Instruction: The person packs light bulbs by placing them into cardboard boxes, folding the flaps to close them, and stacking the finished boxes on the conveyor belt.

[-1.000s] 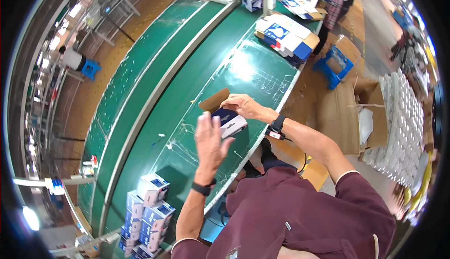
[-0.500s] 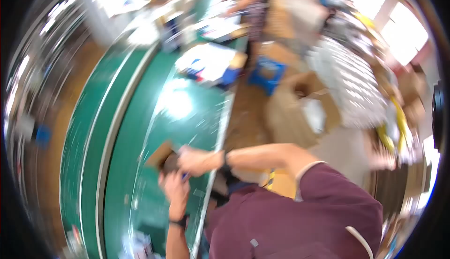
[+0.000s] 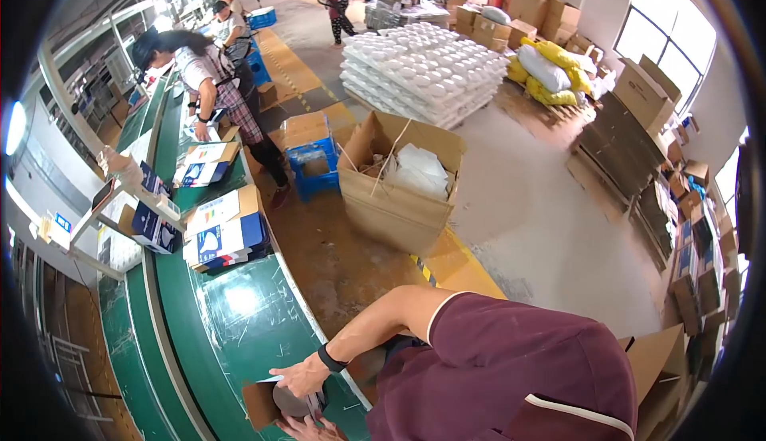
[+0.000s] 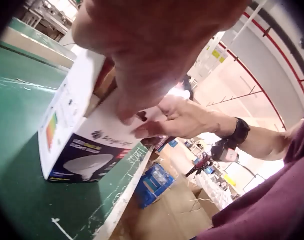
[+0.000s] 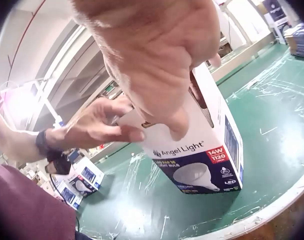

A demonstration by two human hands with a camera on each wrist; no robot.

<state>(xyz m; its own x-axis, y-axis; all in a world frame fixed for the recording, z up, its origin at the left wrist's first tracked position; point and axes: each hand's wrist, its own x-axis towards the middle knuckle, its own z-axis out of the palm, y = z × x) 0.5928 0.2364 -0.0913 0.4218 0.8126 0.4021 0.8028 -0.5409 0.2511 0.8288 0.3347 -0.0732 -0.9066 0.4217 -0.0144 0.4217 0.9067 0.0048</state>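
A white and navy light bulb box stands upright on the green work surface, its top open and a brown cardboard flap turned outward. A grey-brown rounded surface shows inside the opening in the head view. My right hand grips the box's upper edge, thumb pressed on the printed front near the brand name. From the other side my left hand holds the same upper part, its thumb also on the white panel. In the left wrist view, the left hand hides part of the opening.
Flattened printed cartons lie stacked farther up the green bench. Behind it on the floor stand a large cardboard box and a blue stool. Another person works along the bench. Finished-looking boxes sit beyond my left arm.
My left hand, raised with straight fingers beside the box a second ago, has come down onto it. My right hand stays at the box. The head view has swung toward the room.
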